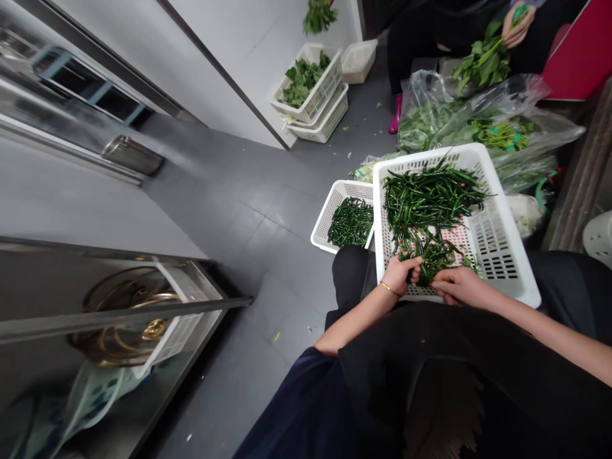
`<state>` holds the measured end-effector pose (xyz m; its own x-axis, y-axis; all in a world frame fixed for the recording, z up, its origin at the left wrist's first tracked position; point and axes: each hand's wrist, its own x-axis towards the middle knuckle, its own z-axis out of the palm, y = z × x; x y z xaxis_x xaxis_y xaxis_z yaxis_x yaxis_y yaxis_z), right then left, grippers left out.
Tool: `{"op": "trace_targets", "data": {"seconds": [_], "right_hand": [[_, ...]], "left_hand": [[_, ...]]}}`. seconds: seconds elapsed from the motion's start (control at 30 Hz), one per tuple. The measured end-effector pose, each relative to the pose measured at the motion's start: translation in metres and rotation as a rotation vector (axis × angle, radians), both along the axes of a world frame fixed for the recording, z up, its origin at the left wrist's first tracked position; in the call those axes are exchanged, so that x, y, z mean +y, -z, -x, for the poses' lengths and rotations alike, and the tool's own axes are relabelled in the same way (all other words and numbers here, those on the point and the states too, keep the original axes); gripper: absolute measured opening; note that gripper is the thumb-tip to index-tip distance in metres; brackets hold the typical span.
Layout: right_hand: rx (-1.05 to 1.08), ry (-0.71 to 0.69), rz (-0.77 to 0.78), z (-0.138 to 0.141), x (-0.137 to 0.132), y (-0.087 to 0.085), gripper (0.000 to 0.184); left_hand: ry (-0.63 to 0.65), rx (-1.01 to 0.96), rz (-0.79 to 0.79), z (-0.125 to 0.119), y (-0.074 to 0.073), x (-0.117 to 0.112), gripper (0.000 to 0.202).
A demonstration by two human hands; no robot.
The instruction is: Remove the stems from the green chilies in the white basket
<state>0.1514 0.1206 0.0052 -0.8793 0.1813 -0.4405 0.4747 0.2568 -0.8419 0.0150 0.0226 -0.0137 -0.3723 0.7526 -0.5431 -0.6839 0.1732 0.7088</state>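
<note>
A white plastic basket (517,258) rests tilted on my lap. A large heap of long green chilies (433,194) fills its far part, with a smaller loose pile of chilies and stems (437,252) near my hands. Over the near edge, my left hand (402,274) is closed with green chilies at its fingers. My right hand (459,284) pinches beside the small pile, a little to the right; whatever lies between its fingertips is too small to make out. Left of the big basket stands a smaller white basket (326,211) holding more green chilies (351,222).
Clear plastic bags (540,127) of leafy greens lie beyond the basket. A co-worker's hand (519,25) holds a leafy bunch there. Stacked white baskets (329,121) with greens stand by the wall. At left, a metal shelf (210,306) carries pot lids (129,319).
</note>
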Motion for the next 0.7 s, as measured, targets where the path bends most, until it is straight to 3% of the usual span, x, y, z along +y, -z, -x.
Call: {"op": "trace_targets", "data": {"seconds": [0.1,0.17,0.27,0.37,0.47,0.6,0.7], "right_hand": [[0.220,-0.142,-0.234,-0.002,-0.001,-0.013,0.035],[0.301,-0.272,-0.249,-0.002,0.006,-0.021,0.035],[0.180,-0.387,-0.248,-0.001,0.033,-0.022,0.036],[-0.043,-0.335,-0.593,0.008,0.065,-0.001,0.032],[-0.168,-0.375,-0.917,0.026,0.075,0.032,0.033],[-0.264,-0.456,-1.015,0.044,0.065,0.064,0.039],[-0.271,-0.461,-0.989,0.040,0.076,0.066,0.031]], "left_hand": [[0.136,-0.123,-0.014,-0.003,-0.001,0.002,0.029],[0.219,-0.177,-0.013,-0.001,-0.001,0.003,0.027],[0.156,-0.270,-0.089,0.010,-0.002,0.003,0.024],[0.069,-0.336,-0.227,0.023,-0.007,0.000,0.024],[0.079,-0.295,-0.306,0.029,-0.012,-0.002,0.027],[0.106,-0.233,-0.307,0.027,-0.014,-0.002,0.028],[0.090,-0.158,-0.212,0.026,-0.012,-0.001,0.038]]}}
